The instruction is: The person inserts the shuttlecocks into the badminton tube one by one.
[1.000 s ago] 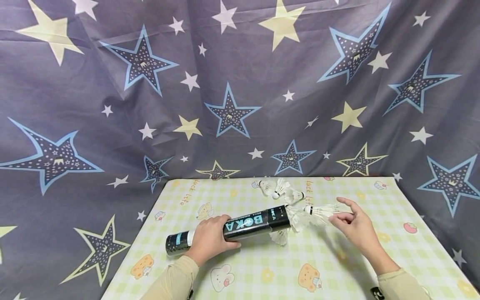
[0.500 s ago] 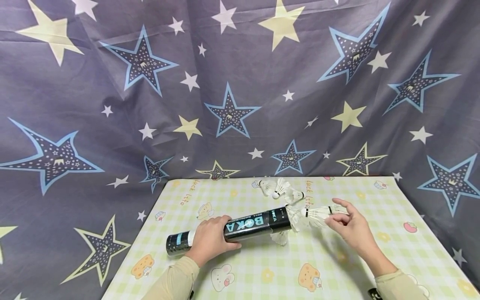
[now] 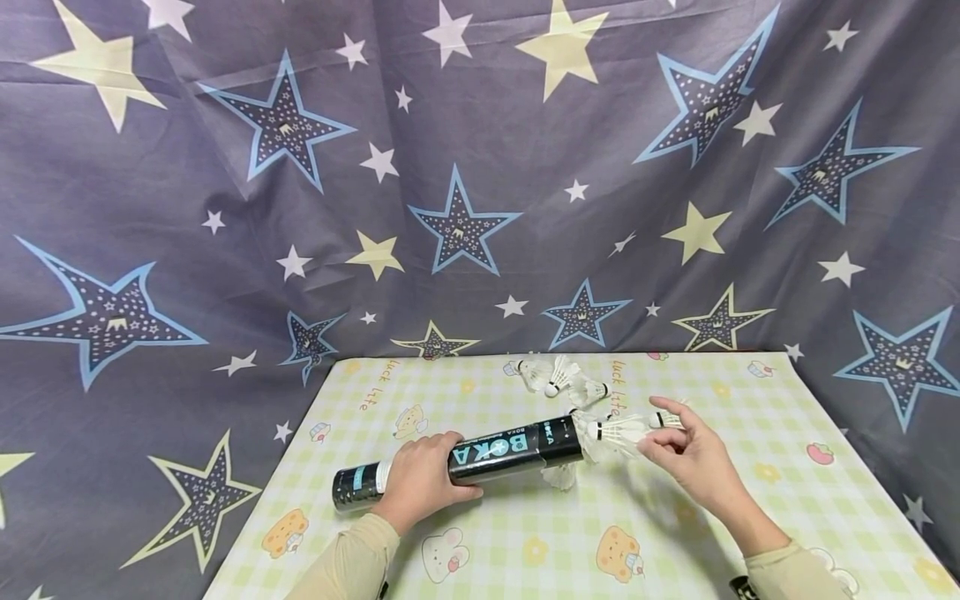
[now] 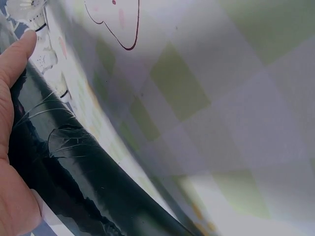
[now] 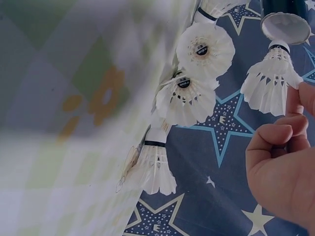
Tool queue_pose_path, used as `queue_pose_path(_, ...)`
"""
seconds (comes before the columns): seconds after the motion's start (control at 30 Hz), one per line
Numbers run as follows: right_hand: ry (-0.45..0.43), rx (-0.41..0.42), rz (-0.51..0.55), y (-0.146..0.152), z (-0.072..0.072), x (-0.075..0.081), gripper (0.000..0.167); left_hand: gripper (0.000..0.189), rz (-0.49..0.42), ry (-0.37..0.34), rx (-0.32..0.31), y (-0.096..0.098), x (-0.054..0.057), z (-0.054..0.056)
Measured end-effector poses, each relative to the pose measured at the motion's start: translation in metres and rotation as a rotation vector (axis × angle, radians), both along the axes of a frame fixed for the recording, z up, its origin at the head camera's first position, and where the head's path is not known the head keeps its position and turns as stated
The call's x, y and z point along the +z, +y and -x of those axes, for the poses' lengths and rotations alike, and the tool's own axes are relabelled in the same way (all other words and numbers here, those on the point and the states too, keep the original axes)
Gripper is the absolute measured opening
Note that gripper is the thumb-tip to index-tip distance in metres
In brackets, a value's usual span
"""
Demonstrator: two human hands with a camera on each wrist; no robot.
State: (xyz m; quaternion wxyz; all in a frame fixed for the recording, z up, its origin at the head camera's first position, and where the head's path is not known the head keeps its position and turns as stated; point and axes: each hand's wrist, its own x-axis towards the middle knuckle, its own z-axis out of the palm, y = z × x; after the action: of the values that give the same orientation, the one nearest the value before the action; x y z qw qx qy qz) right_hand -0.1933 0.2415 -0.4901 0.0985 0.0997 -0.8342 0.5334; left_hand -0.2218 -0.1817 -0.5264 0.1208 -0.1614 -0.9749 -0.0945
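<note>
Dark curtain (image 3: 495,133) with blue, yellow and white stars (image 3: 566,48), green-checked tablecloth (image 3: 555,517), rabbit print (image 3: 445,557), strawberry print (image 3: 820,453)

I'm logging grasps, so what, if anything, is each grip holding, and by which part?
The left grip holds the black tube around its body, nearer the end opposite its mouth; the right grip pinches a shuttlecock by its feathers' outer edge.

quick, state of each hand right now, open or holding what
Left hand: closed around the black tube.
Right hand: pinching the feathered edge of a white shuttlecock.
</note>
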Motion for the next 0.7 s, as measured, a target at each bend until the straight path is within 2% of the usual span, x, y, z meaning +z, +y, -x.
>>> queue_pose_path(0.2,0.027,0.067,0.036,-0.008,0.000,-0.001,0.069,0.081,0.003,0.002,0.001,0.000,0.000,0.000)
queue_pose_path(0.4,0.012,0.128,0.033,-0.018,0.001,-0.003,0.070,0.081,0.010,0.008,0.001,0.002,0.000,-0.002)
queue_pose_path(0.7,0.021,0.232,0.076,-0.036,0.006,-0.005,0.069,0.083,0.032,0.025,-0.038,0.011,0.005,-0.007)
